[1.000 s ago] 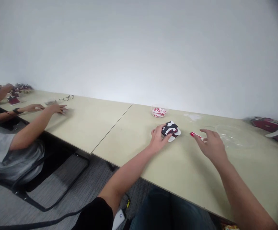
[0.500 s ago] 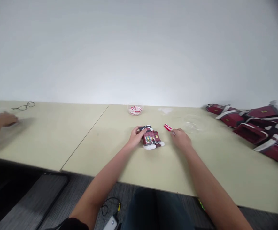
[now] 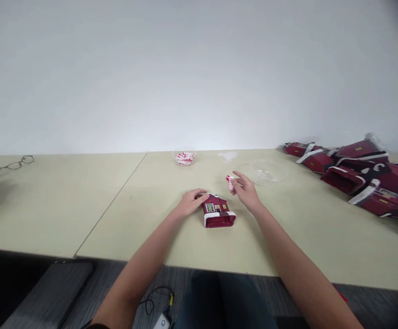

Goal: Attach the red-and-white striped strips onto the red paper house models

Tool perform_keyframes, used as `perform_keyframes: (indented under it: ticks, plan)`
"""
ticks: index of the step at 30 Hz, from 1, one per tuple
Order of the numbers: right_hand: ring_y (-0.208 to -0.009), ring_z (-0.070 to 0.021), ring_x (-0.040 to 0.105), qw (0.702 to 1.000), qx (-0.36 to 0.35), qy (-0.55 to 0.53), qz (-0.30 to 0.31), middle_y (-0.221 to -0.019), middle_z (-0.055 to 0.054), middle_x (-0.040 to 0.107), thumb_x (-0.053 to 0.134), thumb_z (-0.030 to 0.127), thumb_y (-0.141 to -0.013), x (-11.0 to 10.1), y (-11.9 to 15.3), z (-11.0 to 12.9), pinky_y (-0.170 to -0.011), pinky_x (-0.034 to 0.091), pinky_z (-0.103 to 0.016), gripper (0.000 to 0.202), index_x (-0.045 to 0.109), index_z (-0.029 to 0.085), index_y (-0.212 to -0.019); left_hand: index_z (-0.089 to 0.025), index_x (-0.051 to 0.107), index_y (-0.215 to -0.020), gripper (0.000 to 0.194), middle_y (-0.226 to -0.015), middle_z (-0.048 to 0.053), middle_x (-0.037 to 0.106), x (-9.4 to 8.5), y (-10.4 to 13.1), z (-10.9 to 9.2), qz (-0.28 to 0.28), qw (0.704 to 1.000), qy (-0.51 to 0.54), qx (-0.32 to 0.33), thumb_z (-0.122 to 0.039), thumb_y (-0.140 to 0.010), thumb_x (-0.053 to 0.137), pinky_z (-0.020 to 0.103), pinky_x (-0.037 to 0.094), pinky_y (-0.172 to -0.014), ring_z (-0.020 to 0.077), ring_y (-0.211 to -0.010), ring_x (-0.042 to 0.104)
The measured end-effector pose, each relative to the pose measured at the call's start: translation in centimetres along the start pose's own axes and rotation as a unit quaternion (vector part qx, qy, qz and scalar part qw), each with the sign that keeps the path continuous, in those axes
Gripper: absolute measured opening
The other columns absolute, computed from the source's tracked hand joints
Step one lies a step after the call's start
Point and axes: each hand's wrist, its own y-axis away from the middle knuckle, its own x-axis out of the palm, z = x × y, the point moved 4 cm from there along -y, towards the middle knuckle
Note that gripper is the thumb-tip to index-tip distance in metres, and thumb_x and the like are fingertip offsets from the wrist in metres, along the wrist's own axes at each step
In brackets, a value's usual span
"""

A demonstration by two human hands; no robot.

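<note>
The left hand holds a red model house; the right hand pinches a striped piece nearby.

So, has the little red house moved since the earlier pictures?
Yes, toward the camera: the little red house now sits farther from the clear tub, which stands behind it against the wall side.

Model house, dark red, white-trimmed, yellow-paned windows on its front; on the table, front upward, roof end toward 12 o'clock, hollow base open toward 6 o'clock; left grip on its 10 o'clock side; striped piece, small, slim, white banded with red, red at one end; at 1 o'clock from the house, apart from it; tilted, red end toward 11 o'clock; held in the right grip.
</note>
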Motion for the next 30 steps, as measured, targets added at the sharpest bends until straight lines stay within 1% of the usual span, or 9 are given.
perform_keyframes:
  ticks: [2,4,7,10,16,20,24,26,30]
  plan:
    - [-0.065,-0.0152,0.061,0.994,0.016,-0.101,0.049,-0.088,-0.005,0.064,0.063,0.061,-0.075,1.3,0.6,0.6,-0.069,0.054,-0.036,0.065,0.052,0.018,-0.123,-0.021,0.057,-0.126,0.059,-0.119,0.002,0.055,0.0,0.1,-0.3,-0.021,0.999,-0.026,0.007,-0.062,-0.087,0.041,0.014,0.041,-0.101,0.0028,-0.101,0.053]
    - [-0.073,-0.0159,0.064,0.987,0.003,-0.14,0.076,-0.091,-0.004,0.065,0.068,0.057,-0.074,2.3,1.2,1.4,-0.077,0.054,-0.037,0.055,0.058,0.02,-0.113,-0.022,0.056,-0.128,0.058,-0.119,0.002,0.054,-0.3,0.2,-0.8,-0.061,0.997,-0.033,0.036,-0.061,-0.086,0.044,0.016,0.04,-0.103,0.0029,-0.102,0.052]
    - [-0.087,-0.0177,0.065,0.984,-0.041,-0.14,0.104,-0.091,-0.004,0.067,0.073,0.05,-0.072,3.2,1.9,2.5,-0.083,0.052,-0.034,0.041,0.062,0.021,-0.099,-0.019,0.06,-0.122,0.056,-0.118,0.004,0.055,-0.7,0.4,-1.7,-0.1,0.988,-0.016,0.118,-0.059,-0.084,0.051,0.015,0.04,-0.103,0.0042,-0.11,0.051]
    - [-0.091,-0.0191,0.065,0.984,-0.051,-0.122,0.118,-0.091,-0.005,0.068,0.076,0.048,-0.068,3.6,2.1,2.5,-0.082,0.052,-0.033,0.038,0.065,0.02,-0.091,-0.014,0.067,-0.105,0.049,-0.111,0.005,0.057,-0.7,0.4,-2.1,-0.115,0.978,-0.001,0.173,-0.056,-0.086,0.051,0.014,0.04,-0.098,0.003,-0.105,0.052]
    - [-0.083,-0.0165,0.064,0.991,-0.049,-0.1,0.074,-0.087,-0.003,0.069,0.075,0.046,-0.07,3.8,2.4,2.2,-0.082,0.051,-0.033,0.047,0.065,0.02,-0.108,-0.011,0.069,-0.087,0.045,-0.105,0.004,0.058,-0.1,0.4,-2.3,-0.156,0.97,-0.011,0.188,-0.052,-0.087,0.051,0.014,0.038,-0.095,0.0005,-0.1,0.052]
    - [-0.088,-0.0177,0.066,0.981,-0.017,-0.136,0.134,-0.094,-0.006,0.071,0.073,0.045,-0.074,4.5,2.9,2.6,-0.083,0.051,-0.034,0.043,0.063,0.019,-0.107,-0.015,0.069,-0.091,0.041,-0.115,0.002,0.055,0.6,1.0,-3.0,-0.159,0.963,-0.083,0.202,-0.052,-0.085,0.053,0.017,0.032,-0.104,0.0019,-0.111,0.048]
    - [-0.096,-0.0196,0.065,0.974,-0.023,-0.126,0.187,-0.107,-0.009,0.069,0.078,0.039,-0.069,4.3,3.1,3.2,-0.084,0.052,-0.034,0.047,0.065,0.018,-0.109,-0.018,0.067,-0.099,0.039,-0.118,0.001,0.053,0.6,1.3,-3.3,-0.149,0.956,-0.133,0.214,-0.052,-0.088,0.05,0.018,0.028,-0.108,0.0023,-0.115,0.045]
    - [-0.096,-0.0202,0.065,0.972,-0.021,-0.111,0.204,-0.108,-0.009,0.069,0.078,0.038,-0.07,4.0,3.0,3.2,-0.082,0.053,-0.035,0.047,0.065,0.017,-0.11,-0.016,0.066,-0.098,0.04,-0.113,0.002,0.055,0.1,1.3,-3.3,-0.158,0.956,-0.128,0.212,-0.051,-0.088,0.05,0.018,0.03,-0.107,0.002,-0.112,0.046]
    - [-0.096,-0.0199,0.065,0.975,-0.065,-0.023,0.212,-0.107,-0.008,0.069,0.064,0.04,-0.083,3.3,3.0,3.3,-0.085,0.052,-0.036,0.031,0.069,0.019,-0.106,-0.012,0.063,-0.105,0.045,-0.108,0.005,0.058,-1.2,1.3,-3.1,-0.201,0.956,-0.069,0.201,-0.051,-0.086,0.052,0.015,0.038,-0.1,0.0016,-0.105,0.051]
